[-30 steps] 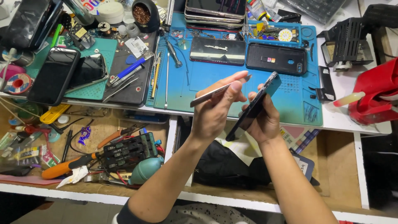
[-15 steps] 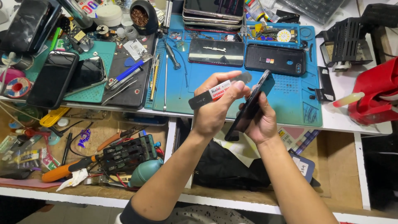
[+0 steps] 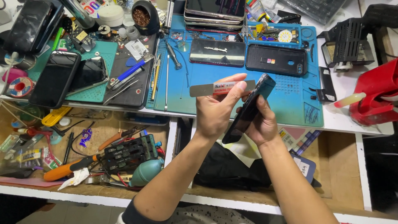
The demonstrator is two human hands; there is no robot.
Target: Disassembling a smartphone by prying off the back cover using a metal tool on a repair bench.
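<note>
Black phone (image 3: 248, 108), just the one in hand, gripped edge-on by the right hand (image 3: 261, 124) above the blue mat (image 3: 290, 95), long axis tilting up to the right. Left hand (image 3: 215, 110) pinches one thin metal pry strip (image 3: 219, 88) lying sideways, its tip at the phone. Two more phones (image 3: 275, 60) lie on the mat behind.
</note>
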